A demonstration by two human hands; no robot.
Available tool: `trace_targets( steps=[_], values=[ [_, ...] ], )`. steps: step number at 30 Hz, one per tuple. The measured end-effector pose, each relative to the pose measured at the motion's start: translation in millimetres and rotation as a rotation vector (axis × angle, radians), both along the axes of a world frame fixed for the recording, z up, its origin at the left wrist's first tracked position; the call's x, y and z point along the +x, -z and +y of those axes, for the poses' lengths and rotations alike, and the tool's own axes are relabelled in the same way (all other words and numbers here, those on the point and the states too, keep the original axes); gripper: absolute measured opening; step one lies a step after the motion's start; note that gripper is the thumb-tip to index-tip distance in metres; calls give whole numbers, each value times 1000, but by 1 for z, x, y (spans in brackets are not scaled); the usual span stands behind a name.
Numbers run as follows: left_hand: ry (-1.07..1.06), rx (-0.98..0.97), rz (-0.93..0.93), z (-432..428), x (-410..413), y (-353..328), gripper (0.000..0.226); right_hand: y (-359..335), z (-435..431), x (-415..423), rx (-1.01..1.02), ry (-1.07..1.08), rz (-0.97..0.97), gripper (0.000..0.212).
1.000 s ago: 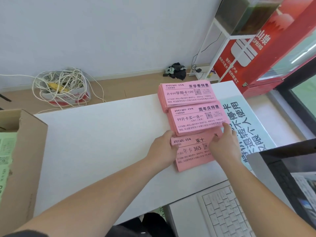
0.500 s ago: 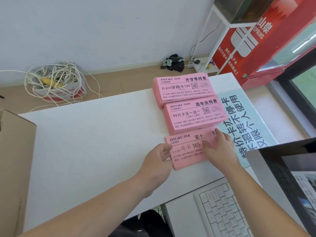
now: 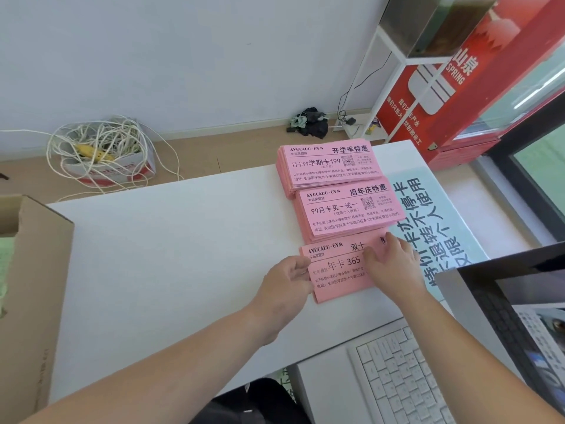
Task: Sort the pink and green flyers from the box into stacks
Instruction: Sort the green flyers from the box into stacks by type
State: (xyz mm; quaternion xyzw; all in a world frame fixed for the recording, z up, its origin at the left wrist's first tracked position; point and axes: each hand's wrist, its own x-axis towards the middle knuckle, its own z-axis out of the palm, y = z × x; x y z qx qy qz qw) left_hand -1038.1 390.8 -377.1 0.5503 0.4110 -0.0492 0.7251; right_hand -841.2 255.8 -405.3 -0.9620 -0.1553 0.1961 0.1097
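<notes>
Item 1: near pink flyer stack (image 3: pixel 336 275), headed "AVOCADO·GYM", printed "年卡 365". It lies flat at the near right of the white table (image 3: pixel 168 255), just in front of the middle stack.
Item 2: middle pink stack (image 3: pixel 348 211) ("周年庆特惠"), thicker. Its far edge overlaps the far pink stack (image 3: pixel 330 166) ("开学季特惠"), and the three form one column.
Item 3: left hand (image 3: pixel 287 281), at the near stack's left edge. The fingers are curled, with thumb and fingertips pinching that edge.
Item 4: right hand (image 3: pixel 394 264), palm down on the same stack's right half. The fingers are straight and close together, and the thumb is spread leftward (it hides part of the print).
Item 5: cardboard box (image 3: pixel 36 286), at the table's left end, open, with green flyers (image 3: pixel 4 264) showing inside.
Item 6: pale blue notice (image 3: pixel 440 221), flat on the table to the right of the stacks.
Item 7: white keyboard (image 3: pixel 397 384) and monitor (image 3: pixel 519 316), at the near right.
</notes>
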Motion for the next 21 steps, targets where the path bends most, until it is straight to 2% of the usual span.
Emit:
trace_targets(
  steps=[3, 6, 10, 17, 19, 21],
  values=[
    [21, -28, -11, 2, -1, 0, 49, 0, 4, -11, -38, -30, -42, 64],
    [14, -60, -18, 6, -5, -2, 42, -10, 14, -32, 7, -124, -116, 59],
    [-76, 18, 8, 21, -28, -12, 42, -34, 41, -76, 104, -264, -209, 36],
    [-198, 255, 8, 73, -116, -53, 29, -69, 121, -157, 257, -524, 22, 25],
    [-196, 289, -17, 91, -148, -69, 23, -78, 148, -182, 340, -566, 159, 30],
    [-189, 324, -37, 114, -185, -85, 18, -86, 174, -210, 441, -600, 290, 44]
  ],
)
